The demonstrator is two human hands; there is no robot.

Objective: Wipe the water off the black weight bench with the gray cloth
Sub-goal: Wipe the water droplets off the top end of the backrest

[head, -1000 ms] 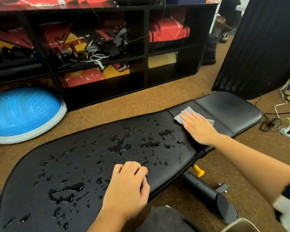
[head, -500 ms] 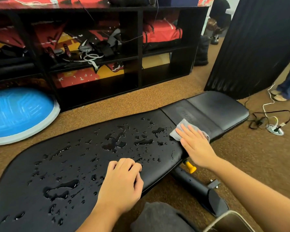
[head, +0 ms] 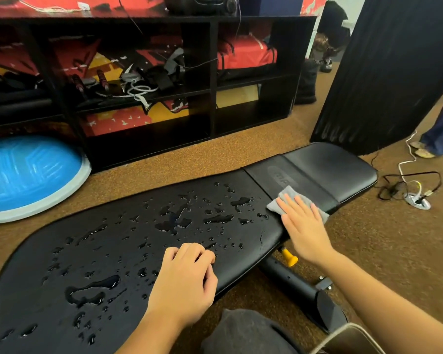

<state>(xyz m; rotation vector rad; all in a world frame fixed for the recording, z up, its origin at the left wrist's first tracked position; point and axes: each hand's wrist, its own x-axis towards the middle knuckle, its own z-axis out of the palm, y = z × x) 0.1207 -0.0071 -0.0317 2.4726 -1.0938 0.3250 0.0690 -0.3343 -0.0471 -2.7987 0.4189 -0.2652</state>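
- Your right hand (head: pixel 304 226) lies flat, fingers straight and slightly spread, palm pressing the cloth (head: pixel 289 192) onto the bench (head: pixel 241 261).
- Your left hand (head: pixel 187 282) rests on the bench's near edge, fingers curled under, holding nothing.
- The cloth sits at the seam between the long pad and the short pad, at about 2 o'clock from your left hand, mostly covered by your right fingers, with corners showing at 10 and 3 o'clock.
- Water (head: pixel 174 221) beads and pools across the long pad, from 12 round to 8 o'clock of your left hand, the nearest drops just beside the cloth at its 9 o'clock.
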